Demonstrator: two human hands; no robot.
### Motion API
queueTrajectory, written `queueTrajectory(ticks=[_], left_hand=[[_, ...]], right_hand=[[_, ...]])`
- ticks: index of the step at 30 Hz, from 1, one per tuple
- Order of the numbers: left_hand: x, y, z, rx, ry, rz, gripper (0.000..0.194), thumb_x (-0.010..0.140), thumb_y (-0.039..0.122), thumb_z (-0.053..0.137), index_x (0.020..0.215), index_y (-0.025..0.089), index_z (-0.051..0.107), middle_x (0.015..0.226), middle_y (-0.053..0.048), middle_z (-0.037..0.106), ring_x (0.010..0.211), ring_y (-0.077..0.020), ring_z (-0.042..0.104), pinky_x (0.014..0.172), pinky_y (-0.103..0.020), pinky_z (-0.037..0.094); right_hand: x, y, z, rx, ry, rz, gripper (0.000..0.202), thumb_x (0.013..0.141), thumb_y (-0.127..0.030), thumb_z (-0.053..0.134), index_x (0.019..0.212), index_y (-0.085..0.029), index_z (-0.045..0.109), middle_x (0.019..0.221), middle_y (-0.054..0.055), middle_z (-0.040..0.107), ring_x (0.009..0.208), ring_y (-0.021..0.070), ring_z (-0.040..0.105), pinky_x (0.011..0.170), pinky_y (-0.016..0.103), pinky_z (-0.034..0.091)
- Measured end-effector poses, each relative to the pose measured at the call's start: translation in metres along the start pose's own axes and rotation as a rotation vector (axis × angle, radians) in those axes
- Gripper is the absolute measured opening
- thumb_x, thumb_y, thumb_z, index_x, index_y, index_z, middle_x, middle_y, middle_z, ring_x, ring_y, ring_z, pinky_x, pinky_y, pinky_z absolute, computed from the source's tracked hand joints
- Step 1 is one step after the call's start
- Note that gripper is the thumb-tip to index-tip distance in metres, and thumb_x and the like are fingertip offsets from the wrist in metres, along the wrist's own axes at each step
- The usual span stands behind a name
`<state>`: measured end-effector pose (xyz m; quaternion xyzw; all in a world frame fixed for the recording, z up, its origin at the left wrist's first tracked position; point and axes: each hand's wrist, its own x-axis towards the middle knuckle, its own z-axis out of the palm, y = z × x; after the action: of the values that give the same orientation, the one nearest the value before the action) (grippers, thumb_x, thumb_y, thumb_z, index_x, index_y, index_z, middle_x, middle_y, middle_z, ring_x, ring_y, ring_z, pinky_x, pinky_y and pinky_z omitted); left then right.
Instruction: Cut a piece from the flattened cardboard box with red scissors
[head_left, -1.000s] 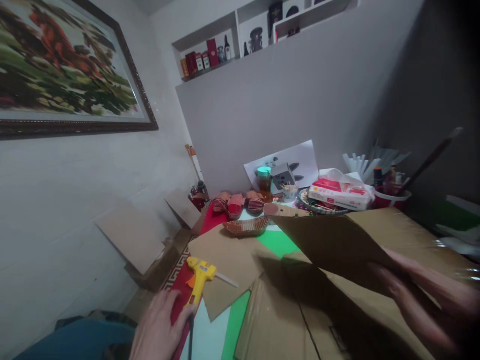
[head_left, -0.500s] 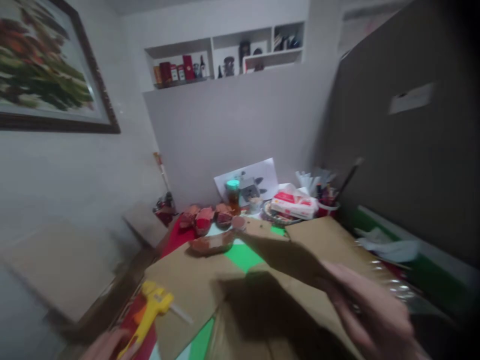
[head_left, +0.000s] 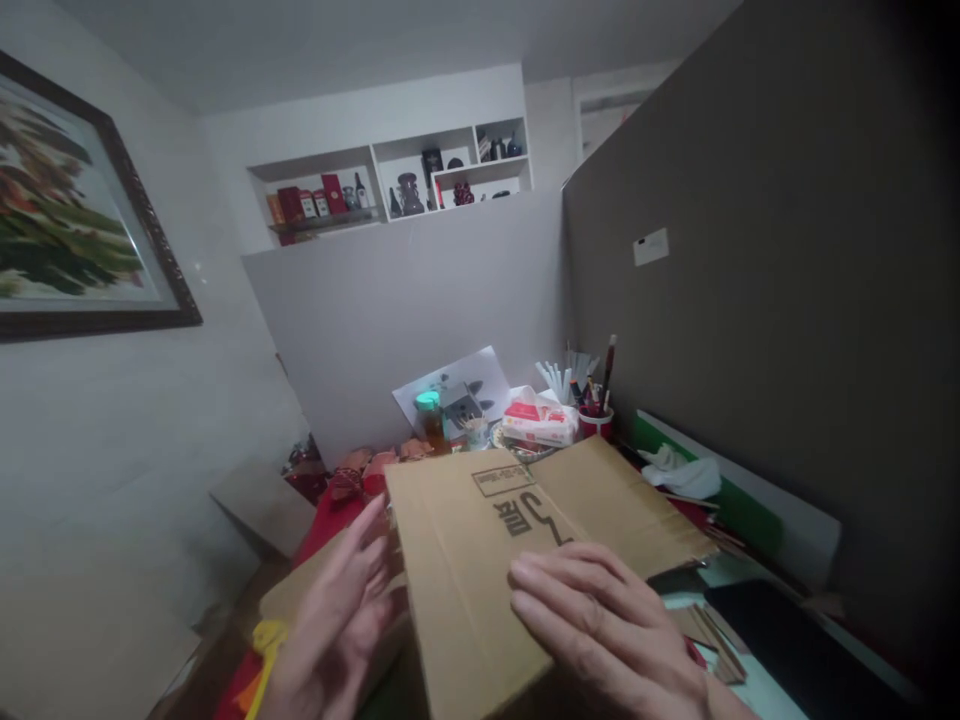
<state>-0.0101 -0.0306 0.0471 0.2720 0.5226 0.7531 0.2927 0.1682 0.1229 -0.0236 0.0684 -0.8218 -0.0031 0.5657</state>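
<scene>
In the head view, clock directions being taken from the middle of the printed cardboard (head_left: pixel 450 560), that sheet is seen held low over the surface (head_left: pixel 739 568). The left hand (head_left: pixel 341 610) is raised at nine o'clock, half open, its fingers loosely curled beside the sheet's edge; contact cannot be told. The right hand (head_left: pixel 607 630) is laid over the sheet towards four o'clock, its fingers straight and close together, the thumb hidden, so that a grip from below cannot be ruled out. The sheet appears to have been cut and lightly creased, but no join is seen on it; how much is left cannot be judged. Several red-brown pieces (head_left: pixel 349 478) at eleven o'clock look already shaped. The yellow glue gun (head_left: pixel 268 640) is left unheld near eight o'clock. More cardboard (head_left: pixel 615 490) is spread at two o'clock, with a jar (head_left: pixel 431 425) at twelve, a tissue pack (head_left: pixel 536 422) at one, and thin strips (head_left: pixel 720 645) near four. The room is closed off by grey panels (head_left: pixel 420 310), below a wall shelf (head_left: pixel 386 150), with a framed picture (head_left: pixel 67 220) at ten.
</scene>
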Motion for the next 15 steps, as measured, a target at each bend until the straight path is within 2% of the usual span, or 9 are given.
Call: queueTrajectory(ticks=[1,3,5,7,9,12,13,15], left_hand=[[0.002,0.002,0.011,-0.145,-0.014,-0.097,0.046,0.083,0.048,0.071,0.125,0.028,0.066,0.131,-0.002,0.068,0.121,-0.0284,0.061,0.091,-0.031,0.057],[0.008,0.000,0.018,-0.232,0.001,-0.156,0.038,0.085,0.037,0.072,0.121,0.027,0.067,0.127,0.001,0.070,0.122,-0.0270,0.061,0.097,-0.033,0.055],[0.012,-0.007,0.012,-0.221,0.013,-0.155,0.038,0.084,0.030,0.074,0.121,0.026,0.068,0.122,0.001,0.073,0.120,-0.0267,0.063,0.101,-0.035,0.053],[0.011,-0.018,0.004,-0.181,0.032,-0.137,0.039,0.082,0.029,0.076,0.121,0.024,0.068,0.119,-0.001,0.074,0.118,-0.0278,0.064,0.102,-0.037,0.053],[0.005,-0.028,0.002,-0.179,0.020,-0.147,0.040,0.083,0.033,0.076,0.121,0.024,0.068,0.119,-0.004,0.074,0.118,-0.0299,0.064,0.102,-0.040,0.053],[-0.009,-0.041,0.008,-0.252,-0.094,-0.234,0.037,0.084,0.034,0.073,0.120,0.028,0.070,0.119,-0.005,0.074,0.122,-0.0332,0.061,0.102,-0.046,0.052],[-0.014,-0.045,0.011,-0.262,-0.125,-0.266,0.034,0.083,0.034,0.073,0.117,0.029,0.072,0.117,-0.005,0.075,0.124,-0.0332,0.060,0.103,-0.046,0.051],[-0.021,-0.049,0.014,-0.216,-0.098,-0.316,0.025,0.077,0.039,0.079,0.102,0.034,0.077,0.110,0.001,0.077,0.125,-0.0302,0.060,0.103,-0.039,0.051]], right_hand=[[-0.003,-0.002,0.006,0.035,-0.014,0.015,0.041,0.108,-0.025,0.032,0.143,-0.020,0.053,0.118,0.012,0.075,0.116,0.0247,0.068,0.097,0.044,0.055],[-0.008,-0.005,0.018,0.119,-0.051,0.010,0.037,0.108,-0.025,0.036,0.140,-0.019,0.055,0.119,0.012,0.075,0.116,0.0234,0.067,0.101,0.044,0.051],[-0.009,-0.005,0.025,0.188,-0.083,-0.020,0.033,0.108,-0.030,0.043,0.136,-0.021,0.056,0.117,0.009,0.075,0.112,0.0211,0.067,0.102,0.043,0.048],[-0.006,0.000,0.025,0.228,-0.102,-0.010,0.037,0.105,-0.042,0.047,0.136,-0.024,0.054,0.120,0.006,0.074,0.113,0.0216,0.065,0.103,0.043,0.047],[-0.003,0.006,0.017,0.232,-0.110,0.138,0.045,0.102,-0.044,0.050,0.142,-0.023,0.048,0.132,0.008,0.066,0.126,0.0259,0.055,0.106,0.046,0.045],[0.000,0.014,0.005,0.183,-0.092,0.468,0.049,0.100,-0.028,0.054,0.146,-0.021,0.040,0.151,0.015,0.044,0.141,0.0317,0.034,0.111,0.055,0.037],[0.001,0.016,0.003,0.173,-0.089,0.536,0.047,0.100,-0.026,0.054,0.145,-0.021,0.041,0.152,0.015,0.041,0.141,0.0319,0.033,0.112,0.056,0.035],[0.002,0.017,0.002,0.193,-0.120,0.612,0.038,0.101,-0.029,0.054,0.138,-0.023,0.047,0.142,0.013,0.050,0.131,0.0308,0.041,0.108,0.053,0.039]])
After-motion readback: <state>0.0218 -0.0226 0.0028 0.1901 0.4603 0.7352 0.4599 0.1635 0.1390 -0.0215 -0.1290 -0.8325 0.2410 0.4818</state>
